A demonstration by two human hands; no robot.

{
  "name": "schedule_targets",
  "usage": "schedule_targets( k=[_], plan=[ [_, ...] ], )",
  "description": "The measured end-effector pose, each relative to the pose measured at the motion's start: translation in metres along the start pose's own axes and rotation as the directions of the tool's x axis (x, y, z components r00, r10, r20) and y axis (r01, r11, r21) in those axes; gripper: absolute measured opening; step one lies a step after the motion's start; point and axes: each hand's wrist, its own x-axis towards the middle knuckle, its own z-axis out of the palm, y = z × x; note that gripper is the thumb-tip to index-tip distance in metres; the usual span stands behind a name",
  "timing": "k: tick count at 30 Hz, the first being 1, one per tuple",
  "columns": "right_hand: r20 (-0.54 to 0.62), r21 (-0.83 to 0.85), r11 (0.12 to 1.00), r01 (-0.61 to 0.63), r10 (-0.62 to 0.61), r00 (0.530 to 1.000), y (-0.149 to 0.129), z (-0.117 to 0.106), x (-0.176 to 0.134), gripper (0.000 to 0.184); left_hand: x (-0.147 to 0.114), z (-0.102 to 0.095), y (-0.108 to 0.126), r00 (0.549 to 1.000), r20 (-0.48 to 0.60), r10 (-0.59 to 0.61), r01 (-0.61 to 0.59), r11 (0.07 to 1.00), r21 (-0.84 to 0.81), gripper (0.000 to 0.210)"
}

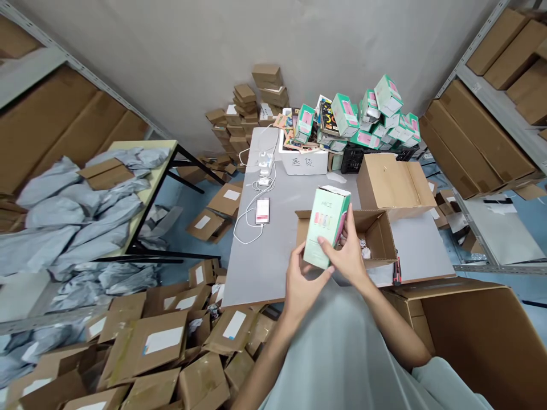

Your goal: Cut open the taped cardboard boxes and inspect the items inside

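A light green product box (323, 225) with small coloured pictures on its front is held up between both hands, above the table. My left hand (301, 279) grips its lower left side and bottom. My right hand (347, 250) wraps the right side, with the thumb across the lower front. Just behind it, an open cardboard carton (379, 236) stands on the table, with crumpled white paper inside; its left part is partly covered by the green box. A red and black tool (397, 270) lies at the carton's right side.
A phone (262, 210) with white cables lies on the grey table (252, 265). Behind are a white bin (304, 163) of returns, piled green boxes (387, 97) and a closed carton (395, 182). Used cartons (162, 341) cover the floor left; a large open box (478, 319) stands right.
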Motion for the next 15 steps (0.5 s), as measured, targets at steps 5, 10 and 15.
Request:
schedule_targets(
  k=[5, 10, 15],
  plan=[
    [0.047, 0.135, 0.991, 0.017, -0.024, 0.999, -0.003, -0.011, 0.005, 0.124, 0.008, -0.027, -0.011, 0.937, 0.267, -0.227, 0.29, 0.929, -0.229, 0.088],
    [0.101, 0.184, 0.983, 0.006, -0.025, 0.995, 0.004, -0.01, 0.003, 0.129, 0.011, -0.038, -0.014, 0.837, 0.396, -0.378, 0.501, 0.821, -0.275, 0.089],
    [0.217, 0.161, 0.987, 0.003, -0.038, 0.975, 0.006, -0.012, 0.001, 0.125, 0.005, -0.035, -0.01, 0.833, 0.416, -0.365, 0.509, 0.8, -0.317, 0.087]
  ],
)
